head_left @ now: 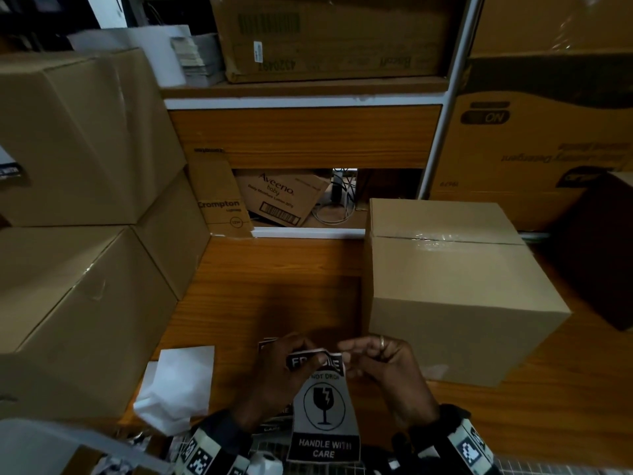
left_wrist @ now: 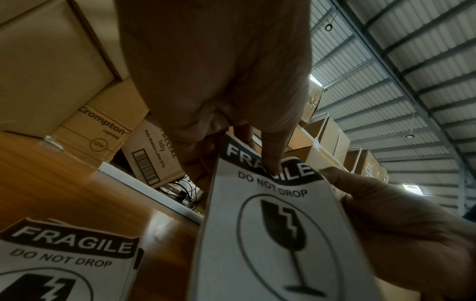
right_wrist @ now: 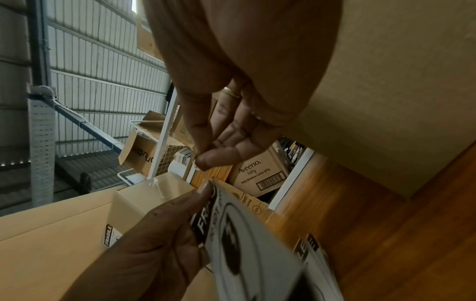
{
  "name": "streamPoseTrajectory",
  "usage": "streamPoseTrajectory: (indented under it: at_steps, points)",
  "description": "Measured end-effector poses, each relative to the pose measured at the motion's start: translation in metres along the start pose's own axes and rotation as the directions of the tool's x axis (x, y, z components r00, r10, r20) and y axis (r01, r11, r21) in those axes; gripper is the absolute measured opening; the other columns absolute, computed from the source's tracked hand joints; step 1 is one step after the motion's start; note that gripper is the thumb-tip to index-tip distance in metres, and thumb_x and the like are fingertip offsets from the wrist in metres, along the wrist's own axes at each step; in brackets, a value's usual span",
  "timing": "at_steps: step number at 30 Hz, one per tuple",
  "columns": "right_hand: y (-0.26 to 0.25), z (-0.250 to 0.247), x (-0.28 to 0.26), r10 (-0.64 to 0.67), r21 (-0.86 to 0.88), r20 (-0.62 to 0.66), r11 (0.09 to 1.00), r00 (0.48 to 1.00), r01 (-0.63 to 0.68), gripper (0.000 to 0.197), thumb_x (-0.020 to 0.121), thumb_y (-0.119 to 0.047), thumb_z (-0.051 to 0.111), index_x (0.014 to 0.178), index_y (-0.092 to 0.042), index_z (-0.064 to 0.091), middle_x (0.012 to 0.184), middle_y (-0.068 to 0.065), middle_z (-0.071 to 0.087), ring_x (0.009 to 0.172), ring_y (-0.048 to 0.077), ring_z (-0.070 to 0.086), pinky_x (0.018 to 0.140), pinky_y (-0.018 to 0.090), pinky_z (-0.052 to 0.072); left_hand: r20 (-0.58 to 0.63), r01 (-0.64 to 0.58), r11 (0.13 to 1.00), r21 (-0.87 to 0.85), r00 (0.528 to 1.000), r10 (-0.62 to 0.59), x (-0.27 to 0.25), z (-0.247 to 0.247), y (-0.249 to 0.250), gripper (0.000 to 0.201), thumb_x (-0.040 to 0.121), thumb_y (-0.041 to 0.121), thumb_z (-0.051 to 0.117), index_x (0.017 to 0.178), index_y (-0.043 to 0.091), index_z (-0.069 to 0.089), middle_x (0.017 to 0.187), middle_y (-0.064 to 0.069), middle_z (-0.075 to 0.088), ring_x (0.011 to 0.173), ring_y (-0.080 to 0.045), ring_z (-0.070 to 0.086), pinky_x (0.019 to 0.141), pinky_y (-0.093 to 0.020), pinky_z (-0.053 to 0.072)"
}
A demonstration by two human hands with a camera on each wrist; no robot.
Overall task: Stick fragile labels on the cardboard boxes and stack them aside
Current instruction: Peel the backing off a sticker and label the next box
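A black-and-white fragile label hangs upright between my hands over the near edge of the wooden table. My left hand grips its top, with the thumb pressed on the word FRAGILE. My right hand, with a ring on one finger, has thumb and forefinger pinched together at the label's curled top right corner. A plain taped cardboard box stands just right of my hands. More fragile labels lie on the table under my left hand.
Cardboard boxes are stacked at the left; the upper one carries a fragile label. Crumpled white backing paper lies at the near left. Shelves with printed cartons stand behind, and a large carton at the far right.
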State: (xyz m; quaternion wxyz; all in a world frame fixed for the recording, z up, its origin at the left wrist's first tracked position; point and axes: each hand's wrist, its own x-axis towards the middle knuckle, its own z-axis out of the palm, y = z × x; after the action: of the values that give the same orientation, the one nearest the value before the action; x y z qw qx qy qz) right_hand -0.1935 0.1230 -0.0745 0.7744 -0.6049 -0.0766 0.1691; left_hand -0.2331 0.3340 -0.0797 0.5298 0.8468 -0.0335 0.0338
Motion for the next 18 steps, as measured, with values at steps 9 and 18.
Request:
streamPoseTrajectory:
  at_steps: [9, 18]
  points:
    - [0.002, 0.000, 0.003, 0.009, 0.056, -0.050, 0.998, 0.999, -0.006, 0.013, 0.083, 0.012, 0.073, 0.091, 0.001, 0.071, 0.085, 0.033, 0.072, 0.070, 0.029, 0.069, 0.065, 0.035, 0.055, -0.229, -0.264, 0.936, 0.232, 0.921, 0.316, -0.001, 0.009, 0.010, 0.038, 0.076, 0.064, 0.075, 0.102, 0.036, 0.074, 0.124, 0.024, 0.062, 0.134, -0.009, 0.048, 0.104, -0.037, 0.043]
    - [-0.001, 0.004, 0.003, 0.014, 0.100, -0.043, 0.995, 0.999, -0.009, 0.023, 0.076, 0.003, 0.083, 0.081, -0.006, 0.062, 0.079, 0.030, 0.071, 0.065, 0.028, 0.068, 0.061, 0.033, 0.054, -0.312, -0.366, 0.931, 0.009, 0.883, 0.350, -0.006, 0.018, 0.009, 0.013, 0.081, 0.034, 0.082, 0.094, 0.031, 0.081, 0.110, 0.011, 0.070, 0.104, -0.017, 0.070, 0.079, -0.042, 0.060]
